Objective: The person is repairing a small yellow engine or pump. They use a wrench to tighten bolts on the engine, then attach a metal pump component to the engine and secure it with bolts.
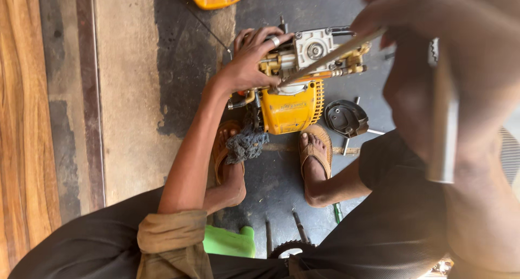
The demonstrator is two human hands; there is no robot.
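Head view shows the left hand clamped over the yellow small engine between the sandalled feet, the right hand gripping a long metal rod angled onto its top; steady bracing should keep the tip seated.

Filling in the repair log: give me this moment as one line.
left hand steadies small engine | right hand holds long rod, tip on engine | engine on floor between feet | black cover beside it
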